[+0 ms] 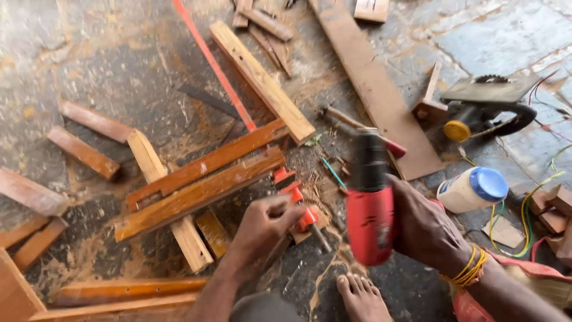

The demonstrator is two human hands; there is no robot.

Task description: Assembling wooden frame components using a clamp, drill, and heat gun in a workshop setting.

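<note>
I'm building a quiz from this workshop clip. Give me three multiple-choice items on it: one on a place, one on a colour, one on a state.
1. Where does the white jar lie?
A. beyond the right hand
B. beside the left hand
C. on the long plank

2. What colour is the jar's lid?
A. red
B. blue
C. green

3. How is the red power drill kept?
A. lying on the floor
B. gripped in the right hand
C. hung from a cord

Answers: 1 A, the jar lies on the floor past the right hand; 2 B, the lid shows blue; 3 B, the right hand wraps its body.

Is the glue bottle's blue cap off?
No, the blue cap sits on the white bottle, which lies on its side on the floor.
</note>
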